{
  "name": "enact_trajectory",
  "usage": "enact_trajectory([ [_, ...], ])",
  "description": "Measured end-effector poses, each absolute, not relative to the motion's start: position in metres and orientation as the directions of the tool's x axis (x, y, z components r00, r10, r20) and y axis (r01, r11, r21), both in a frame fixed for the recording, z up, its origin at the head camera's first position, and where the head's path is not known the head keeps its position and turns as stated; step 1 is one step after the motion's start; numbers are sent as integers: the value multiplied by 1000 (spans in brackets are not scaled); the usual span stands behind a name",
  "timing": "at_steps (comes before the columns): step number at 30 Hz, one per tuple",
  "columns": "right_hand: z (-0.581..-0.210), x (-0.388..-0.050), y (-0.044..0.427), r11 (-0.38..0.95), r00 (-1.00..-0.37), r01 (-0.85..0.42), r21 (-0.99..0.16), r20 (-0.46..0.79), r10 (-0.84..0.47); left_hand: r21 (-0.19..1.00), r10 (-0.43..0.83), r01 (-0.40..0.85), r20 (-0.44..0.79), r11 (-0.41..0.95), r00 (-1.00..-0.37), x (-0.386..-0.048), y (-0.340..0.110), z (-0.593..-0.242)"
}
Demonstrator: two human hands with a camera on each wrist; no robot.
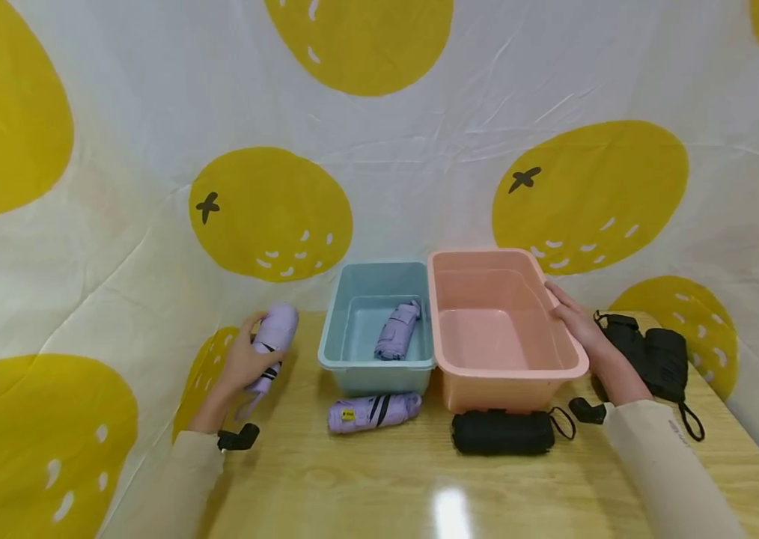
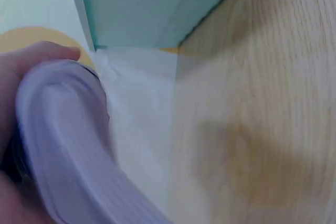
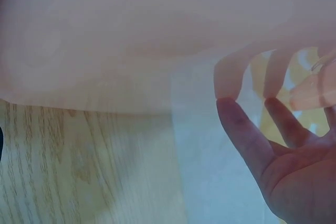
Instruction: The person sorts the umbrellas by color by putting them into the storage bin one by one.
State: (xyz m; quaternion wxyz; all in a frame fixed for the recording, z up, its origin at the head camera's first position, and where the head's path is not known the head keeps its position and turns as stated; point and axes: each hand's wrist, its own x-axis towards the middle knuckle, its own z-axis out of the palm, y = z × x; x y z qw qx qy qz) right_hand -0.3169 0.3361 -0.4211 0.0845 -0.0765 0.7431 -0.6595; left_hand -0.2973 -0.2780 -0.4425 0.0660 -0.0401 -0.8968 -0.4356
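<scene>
My left hand [image 1: 247, 361] holds a folded lilac umbrella [image 1: 276, 329] in the air, left of the blue bin [image 1: 379, 365]. The umbrella's strap hangs toward me; in the left wrist view the lilac umbrella [image 2: 63, 129] fills the near side. Another lilac umbrella [image 1: 397, 333] lies inside the blue bin, and a third lilac umbrella [image 1: 374, 412] lies on the table before it. My right hand [image 1: 578, 326] is at the right side of the pink bin [image 1: 507, 385]. In the right wrist view, spread fingertips [image 3: 227, 103] touch its outer wall.
A folded black umbrella [image 1: 503, 433] lies in front of the pink bin. More black umbrellas [image 1: 665, 359] lie at the right, beyond my right wrist. Both bins stand side by side on the wooden table [image 1: 352, 486], against a lemon-print cloth [image 1: 406, 180].
</scene>
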Motion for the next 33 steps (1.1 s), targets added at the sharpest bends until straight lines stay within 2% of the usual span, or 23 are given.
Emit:
enact_trajectory([
  [5,-419,-317,340,116,-974,-37,-993,10,-227,714,32,166,197,680,-980,-302,-272,-428],
  [13,-418,-319,341,136,-978,-19,-991,-10,-209,839,-29,149,193,524,-981,-306,-261,-403],
  [24,-416,-321,339,137,-973,-49,-989,16,-228,803,12,193,226,564,-974,-317,-228,-353],
  [33,-425,-319,337,128,-977,-17,-992,-11,-214,803,70,238,239,546,-968,-332,-193,-336],
])
